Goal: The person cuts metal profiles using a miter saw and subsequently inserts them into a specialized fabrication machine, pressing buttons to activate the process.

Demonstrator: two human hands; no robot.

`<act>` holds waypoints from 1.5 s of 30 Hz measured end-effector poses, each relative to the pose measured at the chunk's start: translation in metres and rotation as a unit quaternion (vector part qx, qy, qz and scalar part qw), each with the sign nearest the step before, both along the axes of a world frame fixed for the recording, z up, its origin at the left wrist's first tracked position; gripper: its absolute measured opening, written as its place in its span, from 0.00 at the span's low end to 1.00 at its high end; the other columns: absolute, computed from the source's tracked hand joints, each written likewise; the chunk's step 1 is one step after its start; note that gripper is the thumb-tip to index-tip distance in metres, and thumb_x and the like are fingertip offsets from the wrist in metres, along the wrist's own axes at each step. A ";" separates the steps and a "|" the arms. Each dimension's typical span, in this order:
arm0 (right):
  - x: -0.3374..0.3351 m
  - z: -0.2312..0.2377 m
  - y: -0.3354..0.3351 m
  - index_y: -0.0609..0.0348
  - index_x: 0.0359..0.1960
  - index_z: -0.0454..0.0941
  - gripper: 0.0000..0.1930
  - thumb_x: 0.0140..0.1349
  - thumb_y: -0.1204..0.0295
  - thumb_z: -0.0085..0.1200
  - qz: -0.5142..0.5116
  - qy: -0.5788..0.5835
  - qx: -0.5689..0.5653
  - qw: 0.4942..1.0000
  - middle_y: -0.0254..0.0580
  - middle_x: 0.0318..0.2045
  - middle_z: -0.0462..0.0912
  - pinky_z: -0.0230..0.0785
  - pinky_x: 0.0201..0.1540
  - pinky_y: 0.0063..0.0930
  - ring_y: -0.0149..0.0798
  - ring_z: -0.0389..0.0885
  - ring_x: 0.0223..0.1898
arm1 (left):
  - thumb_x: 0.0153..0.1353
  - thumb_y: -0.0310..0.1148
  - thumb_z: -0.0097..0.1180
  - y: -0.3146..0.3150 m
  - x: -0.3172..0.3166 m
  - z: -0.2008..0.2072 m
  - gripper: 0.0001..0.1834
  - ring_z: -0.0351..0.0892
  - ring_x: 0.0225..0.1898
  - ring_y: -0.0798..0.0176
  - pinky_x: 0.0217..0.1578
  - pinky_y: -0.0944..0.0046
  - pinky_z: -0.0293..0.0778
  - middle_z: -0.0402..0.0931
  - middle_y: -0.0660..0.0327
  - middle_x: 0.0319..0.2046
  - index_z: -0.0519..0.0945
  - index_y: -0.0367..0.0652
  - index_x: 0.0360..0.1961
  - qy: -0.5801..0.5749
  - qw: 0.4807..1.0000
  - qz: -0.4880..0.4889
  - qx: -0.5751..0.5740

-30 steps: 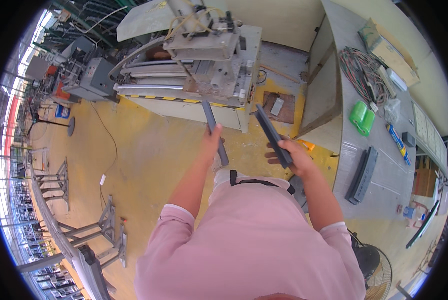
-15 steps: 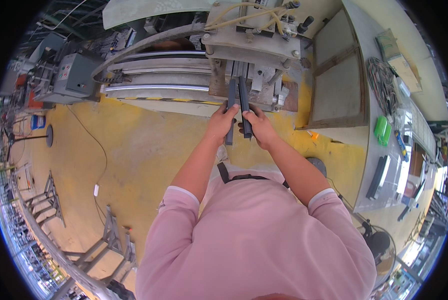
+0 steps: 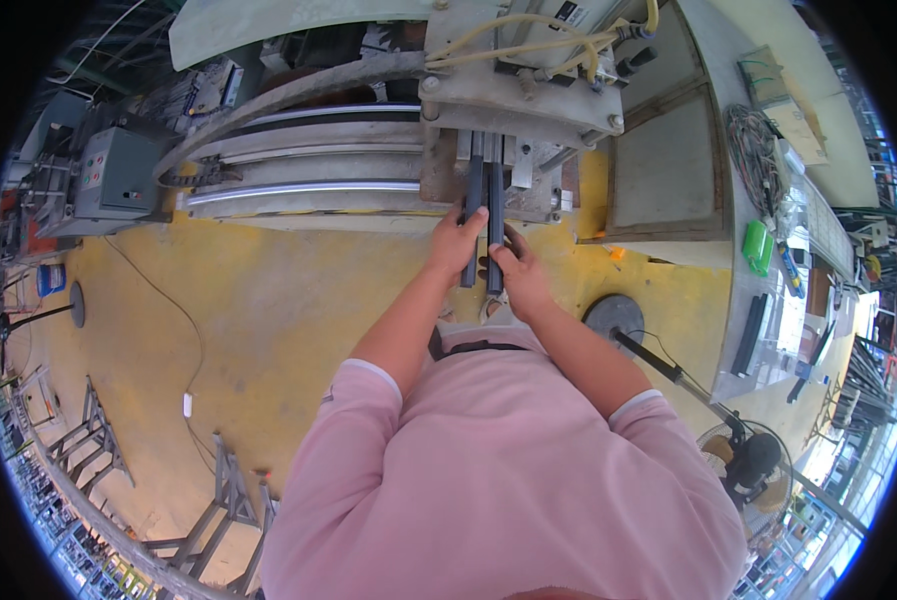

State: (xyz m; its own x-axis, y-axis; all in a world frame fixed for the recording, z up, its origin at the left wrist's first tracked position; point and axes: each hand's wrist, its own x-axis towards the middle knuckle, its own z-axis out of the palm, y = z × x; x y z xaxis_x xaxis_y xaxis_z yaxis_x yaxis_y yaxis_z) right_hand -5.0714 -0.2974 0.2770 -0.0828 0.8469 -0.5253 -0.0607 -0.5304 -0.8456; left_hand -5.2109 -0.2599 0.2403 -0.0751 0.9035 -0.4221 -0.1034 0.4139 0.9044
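Observation:
My left hand [image 3: 455, 243] grips a long dark bar [image 3: 473, 190] that stands nearly upright. Right beside it, my right hand [image 3: 514, 272] holds a second dark bar [image 3: 495, 200], parallel to the first. The upper ends of both bars reach into a slot of the grey machine [image 3: 528, 90] in front of me; how deep they sit is hidden by the machine's plate. Yellowish hoses [image 3: 528, 45] run across the machine's top.
A grey control box [image 3: 118, 175] stands at the left. Long metal rails [image 3: 308, 150] lie left of the machine. At the right a workbench [image 3: 768, 190] carries cables, a green item and more dark bars. A fan [image 3: 748, 455] stands at lower right on the yellow floor [image 3: 268, 300].
The two bars, held apart and tilted a second ago, have come together side by side and moved up into the machine's slot. My view has shifted closer to the machine.

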 end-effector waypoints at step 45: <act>0.051 -0.059 0.016 0.58 0.62 0.72 0.23 0.69 0.62 0.50 0.172 -0.163 0.121 0.964 0.49 0.46 0.82 0.76 0.43 0.33 0.42 0.83 0.42 | 0.61 0.36 0.58 -0.014 -0.040 -0.068 0.27 0.77 0.54 0.48 0.54 0.56 0.72 0.72 0.47 0.57 0.73 0.40 0.60 0.116 0.988 -0.081 0.058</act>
